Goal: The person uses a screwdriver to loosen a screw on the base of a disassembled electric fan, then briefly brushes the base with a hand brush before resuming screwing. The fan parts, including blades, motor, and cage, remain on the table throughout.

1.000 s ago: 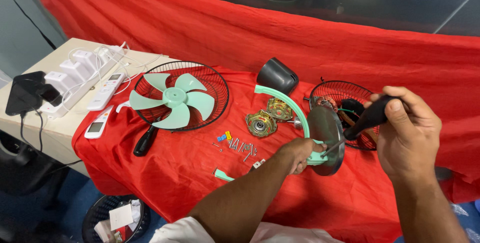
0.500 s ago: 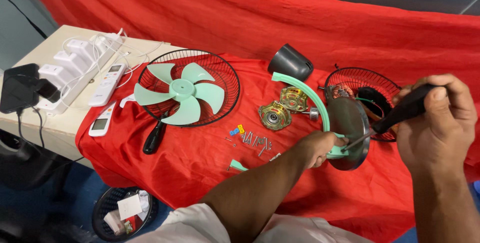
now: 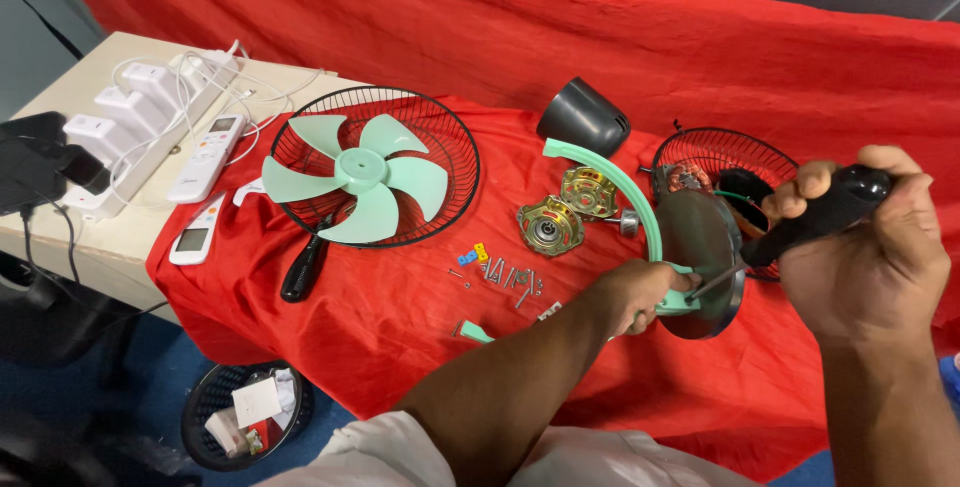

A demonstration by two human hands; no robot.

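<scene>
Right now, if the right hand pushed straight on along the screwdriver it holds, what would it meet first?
The right hand drives the screwdriver down-left; it would likely meet the green bracket on the grey fan base first, though depth is unclear.

One head-worn view, steeply down and forward, close over the red-draped table (image 3: 330,337) and both forearms

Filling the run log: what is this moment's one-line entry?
left hand: steadies mint-green fan base | right hand: black-handled screwdriver, tip at base

Screwdriver (image 3: 800,227) tip hidden behind fan base (image 3: 700,257), small screws (image 3: 510,279) indistinct
</scene>
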